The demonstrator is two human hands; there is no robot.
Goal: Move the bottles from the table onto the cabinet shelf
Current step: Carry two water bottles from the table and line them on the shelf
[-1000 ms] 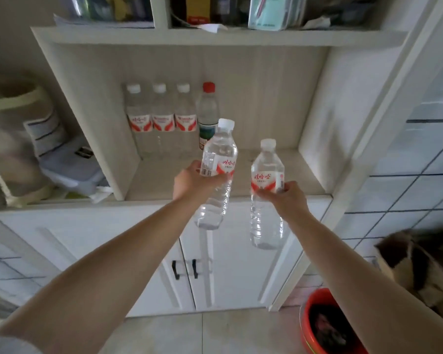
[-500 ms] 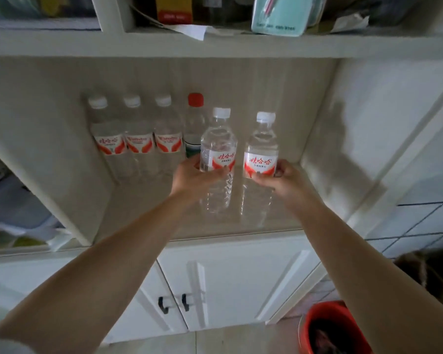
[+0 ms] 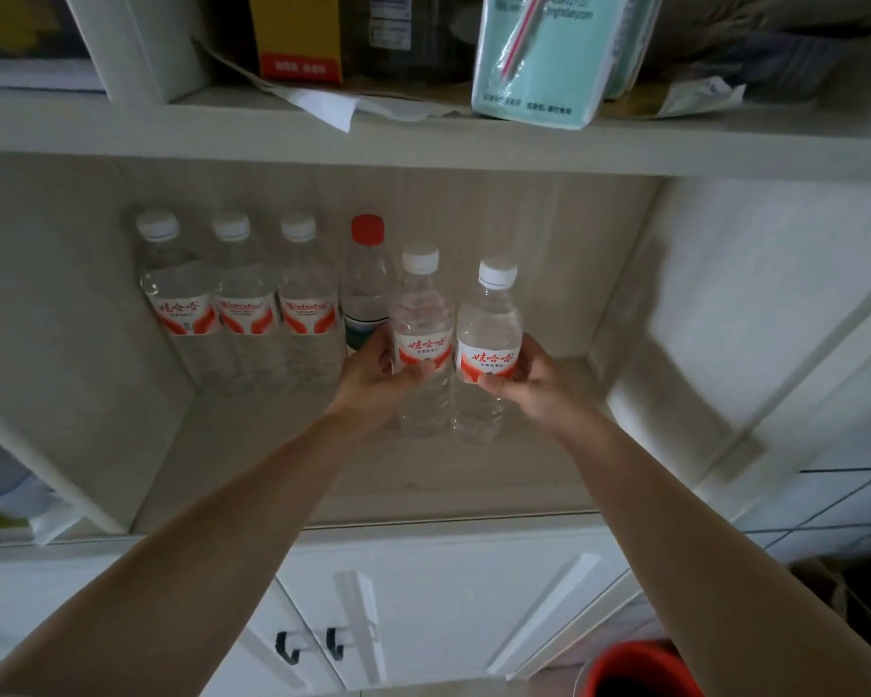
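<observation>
My left hand grips a clear water bottle with a white cap and red-white label. My right hand grips a second bottle of the same kind right beside it. Both bottles stand upright inside the open cabinet shelf, their bases low over or on the shelf board; I cannot tell which. At the back of the shelf stand three matching white-capped bottles in a row and a red-capped bottle, just behind my left hand.
An upper shelf holds a yellow box, papers and a teal packet. White cabinet doors with dark handles lie below. A red bucket stands on the floor at lower right.
Both hands have carried the bottles forward from in front of the cabinet into the shelf, close to the row at the back. The two bottles have come closer together.
</observation>
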